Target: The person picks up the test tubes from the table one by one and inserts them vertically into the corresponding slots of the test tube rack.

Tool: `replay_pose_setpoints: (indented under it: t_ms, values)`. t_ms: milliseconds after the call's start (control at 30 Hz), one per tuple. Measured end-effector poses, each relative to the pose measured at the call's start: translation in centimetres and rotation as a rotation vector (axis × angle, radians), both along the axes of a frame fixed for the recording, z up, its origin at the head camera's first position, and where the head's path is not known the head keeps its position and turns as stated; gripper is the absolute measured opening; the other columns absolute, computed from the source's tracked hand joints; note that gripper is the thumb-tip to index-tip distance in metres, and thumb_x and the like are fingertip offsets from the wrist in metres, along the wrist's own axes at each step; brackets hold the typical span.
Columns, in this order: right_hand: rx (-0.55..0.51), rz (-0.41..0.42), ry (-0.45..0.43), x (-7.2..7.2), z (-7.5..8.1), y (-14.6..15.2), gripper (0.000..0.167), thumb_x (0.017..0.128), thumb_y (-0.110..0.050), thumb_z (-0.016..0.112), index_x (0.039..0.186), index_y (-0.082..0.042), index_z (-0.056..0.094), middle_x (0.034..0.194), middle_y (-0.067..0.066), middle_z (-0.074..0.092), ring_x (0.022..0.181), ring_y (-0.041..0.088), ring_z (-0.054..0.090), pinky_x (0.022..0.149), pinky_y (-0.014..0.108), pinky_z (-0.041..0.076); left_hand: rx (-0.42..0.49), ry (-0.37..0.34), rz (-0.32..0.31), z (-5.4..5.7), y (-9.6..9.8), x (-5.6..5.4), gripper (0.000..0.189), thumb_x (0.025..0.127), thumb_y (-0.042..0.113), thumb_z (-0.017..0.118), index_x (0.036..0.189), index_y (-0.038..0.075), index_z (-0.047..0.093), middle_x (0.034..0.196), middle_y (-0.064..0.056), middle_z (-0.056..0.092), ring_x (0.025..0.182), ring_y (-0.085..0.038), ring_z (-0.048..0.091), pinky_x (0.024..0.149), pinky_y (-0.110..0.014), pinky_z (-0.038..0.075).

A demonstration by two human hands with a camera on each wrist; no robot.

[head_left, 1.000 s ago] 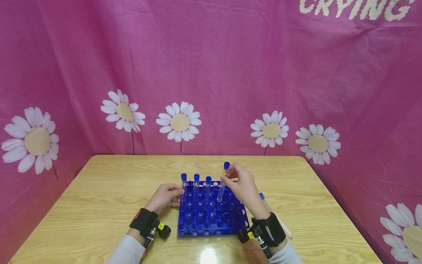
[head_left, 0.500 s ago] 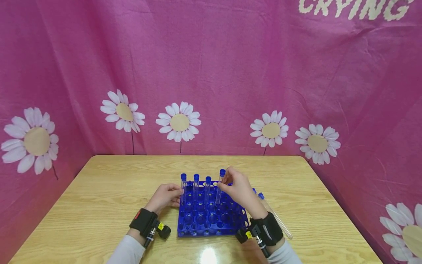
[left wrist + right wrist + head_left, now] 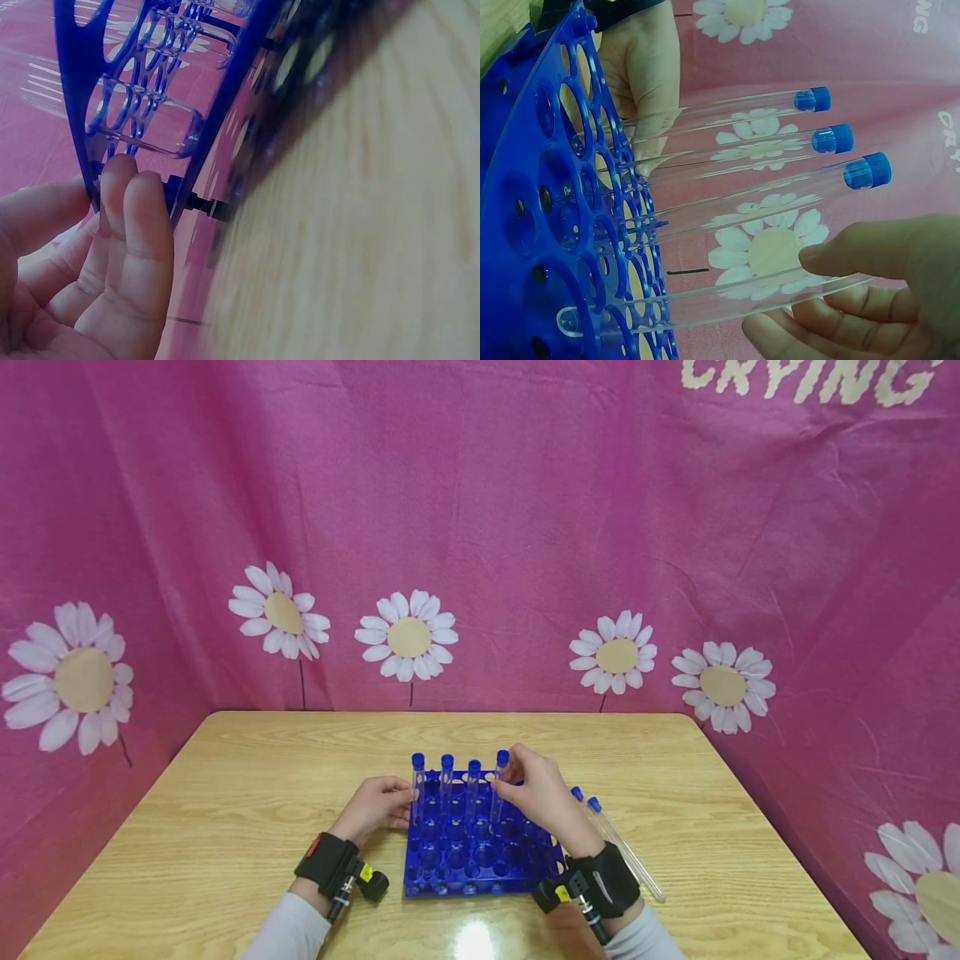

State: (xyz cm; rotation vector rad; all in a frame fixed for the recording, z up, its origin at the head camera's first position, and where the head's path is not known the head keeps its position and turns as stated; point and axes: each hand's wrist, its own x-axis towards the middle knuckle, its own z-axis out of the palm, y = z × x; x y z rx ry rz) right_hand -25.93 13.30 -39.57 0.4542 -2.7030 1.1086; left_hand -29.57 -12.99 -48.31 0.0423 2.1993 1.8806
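A blue plastic test tube rack [image 3: 480,887] stands mid-table. Three clear test tubes with blue caps, one of them this tube [image 3: 780,195], stand upright in its left and middle part. At the rack's left end my left hand [image 3: 378,806] grips the edge, thumb on top and fingers under the upper plate in the left wrist view. My right hand [image 3: 551,797] pinches a fourth capped test tube [image 3: 705,302] between thumb and fingers. The tube's lower end is inside a rack hole, to the right of the others. In the right wrist view its cap is hidden behind the fingers.
Two more capped test tubes [image 3: 637,864] lie side by side on the wooden table [image 3: 247,793], right of the rack and partly behind my right wrist. A pink curtain [image 3: 487,527] with daisies hangs behind and at the sides.
My right hand has moved left and down, bringing the tilted test tube upright and lower into the rack. Both lying tubes now show from behind the wrist. The left hand stays put.
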Motion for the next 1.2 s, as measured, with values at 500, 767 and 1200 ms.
replay_pose_setpoints:
  t_ms: [500,767,1200]
  values:
    - [-0.012,0.025,-0.046,0.1,0.7,0.8,0.021,0.082,-0.013,0.077,0.091,-0.008,0.058,0.079,0.001,0.064,0.073,0.01,0.058,0.06,0.024,0.047,-0.004,-0.012,0.007,0.0,0.0,0.0,0.021,0.096,0.009,0.058,0.107,-0.008,0.063,0.076,-0.005,0.065,0.065,-0.014,0.064,0.065,-0.033,0.061]
    - [-0.011,0.002,-0.065,-0.1,1.6,2.8,0.024,0.083,-0.012,0.076,0.099,-0.007,0.059,0.086,0.005,0.066,0.083,0.016,0.063,0.065,0.026,0.048,-0.011,0.009,0.002,0.1,0.1,0.1,0.022,0.097,0.01,0.057,0.107,-0.009,0.063,0.075,-0.004,0.064,0.064,-0.014,0.063,0.064,-0.034,0.061]
    - [0.181,-0.091,-0.113,-2.1,0.2,8.4,0.025,0.085,-0.015,0.073,0.101,0.001,0.062,0.088,0.012,0.065,0.08,0.022,0.06,0.069,0.034,0.052,-0.02,-0.002,0.014,0.3,0.2,0.2,0.022,0.097,0.009,0.057,0.109,-0.008,0.063,0.076,-0.005,0.065,0.065,-0.014,0.063,0.065,-0.034,0.061]
